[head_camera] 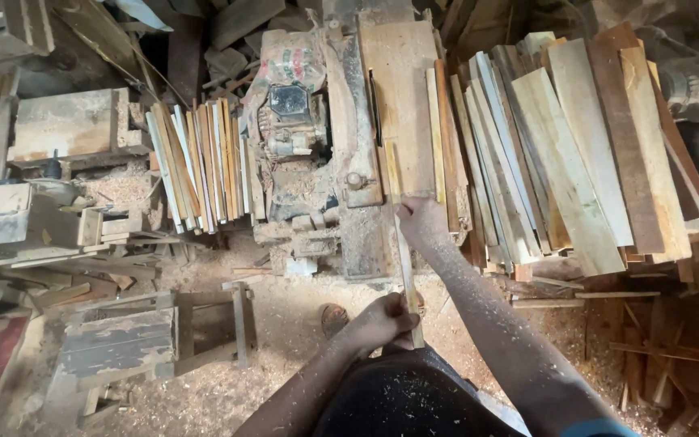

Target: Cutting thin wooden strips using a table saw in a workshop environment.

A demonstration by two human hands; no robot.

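The left hand (382, 322) grips the near end of a thin strip (404, 259); the right hand (421, 220) presses it onto the saw tabletop (402, 97) at centre frame. Fingers could slip toward the blade slot.

Wooden strip (404, 259): near end hidden inside left hand (382, 322). Stacked planks (576, 154): far ends cut off at top edge. Saw blade: not discernible.

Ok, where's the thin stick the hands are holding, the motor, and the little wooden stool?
thin wooden strip (404, 267): head view, middle of its length between the two hands.
motor (289, 109): head view, its dark top.
wooden stool (119, 340): head view, its plank seat.
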